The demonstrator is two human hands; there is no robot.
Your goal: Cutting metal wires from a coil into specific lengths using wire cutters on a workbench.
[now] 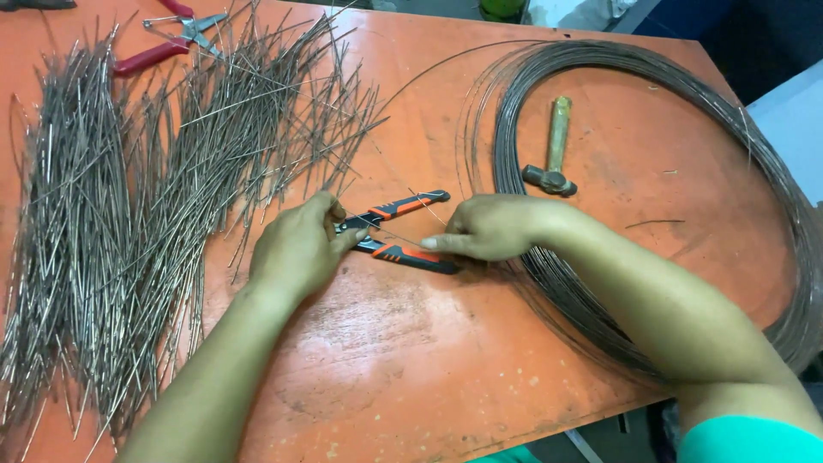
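— What's the surface?
— A worn orange table point(411, 377).
— And the grips?
— The left hand point(296, 253) is closed on the head of the orange-and-black pliers point(403, 233); the right hand point(493, 227) pinches a thin wire point(396, 237) just right of the pliers.
— Counts?
— One wire coil point(651, 206) right of the pliers, one hammer point(553, 150) inside it, one pair of red-handled pliers point(171, 39) far above-left. The cut wire pieces point(129, 214) are too many to count, and the coil's edge is cut off.

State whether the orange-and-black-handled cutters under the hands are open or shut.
Open: the orange-and-black-handled cutters lie on the orange table with their two handles splayed apart, one angled upward, one downward.
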